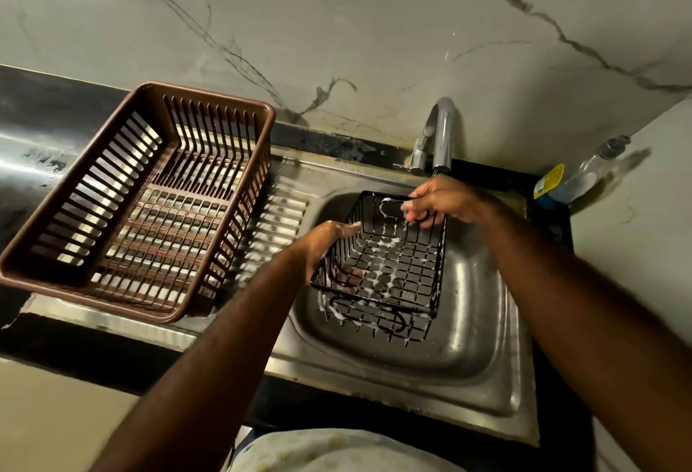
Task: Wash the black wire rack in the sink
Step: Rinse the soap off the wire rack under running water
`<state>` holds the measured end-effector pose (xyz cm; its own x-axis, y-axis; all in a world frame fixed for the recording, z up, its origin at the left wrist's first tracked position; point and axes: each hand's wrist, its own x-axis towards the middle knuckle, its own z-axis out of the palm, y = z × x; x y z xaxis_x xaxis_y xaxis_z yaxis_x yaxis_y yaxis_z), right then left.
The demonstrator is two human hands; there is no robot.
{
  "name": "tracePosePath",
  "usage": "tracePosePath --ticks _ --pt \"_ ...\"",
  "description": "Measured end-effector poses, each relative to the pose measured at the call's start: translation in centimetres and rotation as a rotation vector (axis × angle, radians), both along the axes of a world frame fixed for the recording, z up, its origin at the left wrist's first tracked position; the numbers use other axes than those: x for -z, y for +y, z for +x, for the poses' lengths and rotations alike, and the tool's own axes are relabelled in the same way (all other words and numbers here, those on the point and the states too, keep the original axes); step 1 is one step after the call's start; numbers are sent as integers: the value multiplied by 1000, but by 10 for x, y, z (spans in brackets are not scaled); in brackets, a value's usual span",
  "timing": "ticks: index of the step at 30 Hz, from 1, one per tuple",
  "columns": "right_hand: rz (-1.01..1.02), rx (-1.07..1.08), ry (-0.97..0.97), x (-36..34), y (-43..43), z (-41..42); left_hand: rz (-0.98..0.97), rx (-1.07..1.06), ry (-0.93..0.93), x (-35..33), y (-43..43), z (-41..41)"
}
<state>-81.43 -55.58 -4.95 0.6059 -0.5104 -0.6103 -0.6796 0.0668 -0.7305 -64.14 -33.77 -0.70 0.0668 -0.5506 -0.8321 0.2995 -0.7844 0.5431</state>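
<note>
Mid-frame, the black wire rack (389, 265) has left hand (329, 243) fingers curled round its left wall, right hand (438, 202) fingers pinching its far rim.

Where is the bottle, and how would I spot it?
Find the steel sink, then the curved tap at its back edge. The bottle lies just right of the tap, in the corner by the wall. It is see-through with a yellow label, unlike the black wire rack and brown basket.
</note>
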Motion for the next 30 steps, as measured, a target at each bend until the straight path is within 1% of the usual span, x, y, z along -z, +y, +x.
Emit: tracePosePath --ticks 2,4,5,6,8,10,11,12,13,14,15,18,19,20,21,23,26,30 --pt "-124 -47 97 -4 -3 8 -15 15 5 -1 -3 -5" --pt "-301 -109 227 -7 -6 15 -53 35 15 0 -4 -8" --pt "-365 -147 260 -8 -8 17 -76 39 11 3 -4 -8" --pt "-387 -193 262 -7 -10 18 -101 35 7 5 -6 -7" --pt "-298 -277 180 -5 -14 18 -123 32 8 11 -7 -7" --pt "-87 -294 78 -5 -16 15 -119 40 38 14 -8 -7" --pt "-11 -287 61 -8 -16 14 -106 34 77 14 -7 -8" --pt "20 -286 69 -12 -16 13 -93 31 114 14 -7 -9" --pt "9 -293 89 -15 -14 14 -87 36 130 16 -7 -10" --pt "-37 -302 115 -17 -12 16 -82 41 140 18 -7 -12" --pt "-141 -314 167 -18 -9 19 -72 47 143 20 -7 -14" --pt "-605 -326 413 -20 3 25 -76 83 143 25 -11 -21" --pt "-720 -334 469 -19 5 26 -85 86 136 25 -12 -23" --pt "-782 -351 473 -17 6 27 -89 85 137 25 -13 -24" --pt "-780 -366 443 -14 6 26 -93 80 135 26 -13 -25" --pt "-680 -392 341 -11 3 22 -90 78 118 28 -15 -24" --pt "-422 -323 146 -3 -2 16 -78 63 89 32 -15 -22" --pt "-148 -257 63 -3 -8 9 -107 55 42 34 -13 -19"
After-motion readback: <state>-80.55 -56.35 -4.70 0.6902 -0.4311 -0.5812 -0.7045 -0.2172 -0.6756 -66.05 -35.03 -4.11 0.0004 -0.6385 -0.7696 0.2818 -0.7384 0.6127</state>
